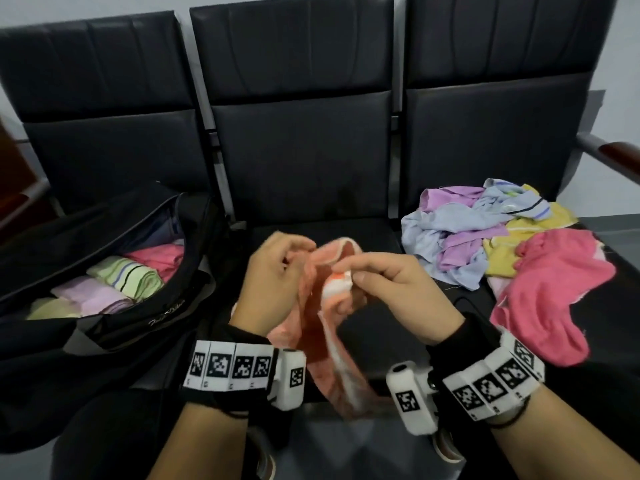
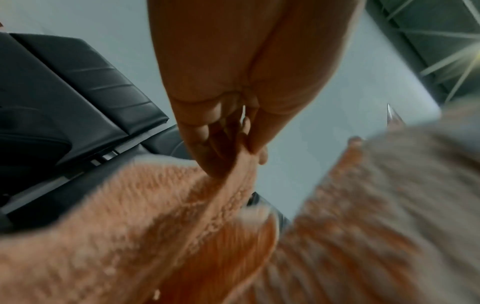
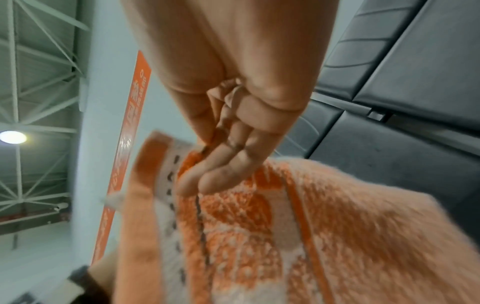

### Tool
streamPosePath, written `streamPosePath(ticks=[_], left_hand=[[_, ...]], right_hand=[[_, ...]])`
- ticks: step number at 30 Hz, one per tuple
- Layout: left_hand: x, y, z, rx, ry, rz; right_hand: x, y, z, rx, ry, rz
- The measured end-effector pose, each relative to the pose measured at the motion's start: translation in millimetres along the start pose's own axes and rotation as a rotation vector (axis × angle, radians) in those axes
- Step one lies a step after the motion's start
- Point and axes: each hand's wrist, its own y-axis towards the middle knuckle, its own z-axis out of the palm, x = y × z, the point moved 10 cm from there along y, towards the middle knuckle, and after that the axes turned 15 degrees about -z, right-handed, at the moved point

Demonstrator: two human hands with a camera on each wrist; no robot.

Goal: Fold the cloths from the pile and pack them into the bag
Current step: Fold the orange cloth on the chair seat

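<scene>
Between bag (image 1: 104, 271) at 9 o'clock and pile (image 1: 502, 244) at 3, left hand (image 1: 273, 285) and right hand (image 1: 391, 292) pinch the orange cloth's (image 1: 325, 327) edge.

Dim, flat indoor light; ceiling lamp (image 3: 13, 137) glares in right wrist view; orange towel (image 2: 130, 236) blurred near both wrist lenses; wide-angle bending at edges.

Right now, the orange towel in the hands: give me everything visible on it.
The orange towel looks like fuzzy terry, peach-orange with a white patterned band and a dotted stripe near one end. It is unfolded and bunched, hanging over the middle black seat, its lower end trailing down between the wrists. The left hand pinches its upper edge; the right hand pinches the patterned end. It lies between the open bag and the cloth pile, touching neither.
</scene>
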Motion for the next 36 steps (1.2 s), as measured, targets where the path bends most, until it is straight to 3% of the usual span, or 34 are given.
streamPosePath(ticks=[5, 9, 13, 20, 31, 36], left_hand=[[35, -19, 15, 0.092, -0.062, -0.148], [40, -30, 19, 0.173, -0.087, -0.185], [37, -33, 14, 0.230, -0.091, -0.181], [24, -45, 12, 0.353, -0.072, -0.133], [29, -42, 0, 0.195, -0.062, -0.033], [33, -40, -24, 0.037, -0.080, 0.002]], right_hand=[[-22, -6, 4, 0.070, -0.267, 0.038], [-22, -2, 16, 0.113, -0.551, -0.073], [-19, 6, 30, 0.176, -0.594, -0.137], [-22, 6, 32, 0.124, -0.663, -0.097], [-24, 5, 33, 0.121, -0.581, -0.046], [-61, -15, 30, 0.430, -0.720, 0.047]])
